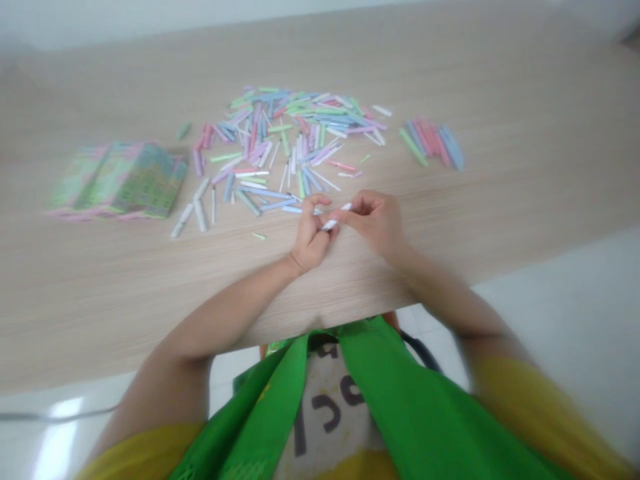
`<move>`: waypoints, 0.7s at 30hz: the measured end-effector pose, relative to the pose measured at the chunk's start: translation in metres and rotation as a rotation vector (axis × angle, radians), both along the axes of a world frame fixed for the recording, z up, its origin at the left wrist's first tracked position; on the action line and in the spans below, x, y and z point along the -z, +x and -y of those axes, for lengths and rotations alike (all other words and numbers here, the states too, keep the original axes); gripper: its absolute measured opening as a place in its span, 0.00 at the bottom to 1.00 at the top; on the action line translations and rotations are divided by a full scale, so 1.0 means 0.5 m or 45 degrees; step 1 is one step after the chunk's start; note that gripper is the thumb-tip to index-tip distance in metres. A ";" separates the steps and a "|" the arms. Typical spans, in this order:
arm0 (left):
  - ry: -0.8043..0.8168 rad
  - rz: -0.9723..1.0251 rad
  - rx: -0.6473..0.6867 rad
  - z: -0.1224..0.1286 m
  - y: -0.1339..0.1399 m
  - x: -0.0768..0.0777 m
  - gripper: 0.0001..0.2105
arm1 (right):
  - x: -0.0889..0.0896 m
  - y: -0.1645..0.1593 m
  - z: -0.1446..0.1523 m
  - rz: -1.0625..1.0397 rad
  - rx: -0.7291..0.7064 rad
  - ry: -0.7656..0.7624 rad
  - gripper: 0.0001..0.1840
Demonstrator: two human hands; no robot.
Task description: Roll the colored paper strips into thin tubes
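Close to the table's near edge, both my hands hold a short white pen-like stick [329, 225] at a slant. My left hand [312, 235] grips its lower end, index finger curled above it. My right hand [376, 219] pinches the upper end between thumb and fingers, which cover part of it. Just beyond my hands spreads a loose heap of pastel pen-like sticks [285, 133] in blue, green, pink, purple and white. Blur hides whether the held stick is one part or two.
Left on the wooden table [525, 140] lie several green-and-pink printed packs [120, 180], overlapping. Several white sticks [200, 215] lie beside them. A small row of coloured sticks [433, 143] is at the right. A small green piece [259, 236] lies near my left forearm.
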State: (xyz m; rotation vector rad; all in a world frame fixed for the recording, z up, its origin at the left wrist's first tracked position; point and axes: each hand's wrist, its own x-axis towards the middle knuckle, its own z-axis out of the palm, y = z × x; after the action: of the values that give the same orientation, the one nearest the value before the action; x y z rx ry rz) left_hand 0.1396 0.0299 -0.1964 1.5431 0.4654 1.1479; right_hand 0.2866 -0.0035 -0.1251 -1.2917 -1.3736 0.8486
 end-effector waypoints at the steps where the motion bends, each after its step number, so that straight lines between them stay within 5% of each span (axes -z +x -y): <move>1: -0.046 0.002 0.024 0.000 0.001 -0.004 0.22 | 0.000 -0.002 0.001 -0.021 0.003 0.011 0.25; 9: -0.335 -0.057 0.243 -0.005 0.001 -0.036 0.33 | 0.016 -0.013 0.027 -0.208 -0.265 0.093 0.23; 15: -0.275 -0.189 0.243 -0.002 -0.011 -0.050 0.31 | 0.026 -0.030 0.041 -0.079 0.065 0.095 0.24; 21: -0.346 -0.174 0.412 -0.003 -0.014 -0.064 0.38 | 0.009 -0.017 0.052 -0.129 -0.019 0.176 0.26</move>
State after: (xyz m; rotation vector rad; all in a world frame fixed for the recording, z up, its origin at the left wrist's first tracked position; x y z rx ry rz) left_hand 0.1325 0.0316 -0.1642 1.4012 0.4244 0.7035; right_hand 0.2783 -0.0292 -0.1296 -1.1191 -1.3394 0.8041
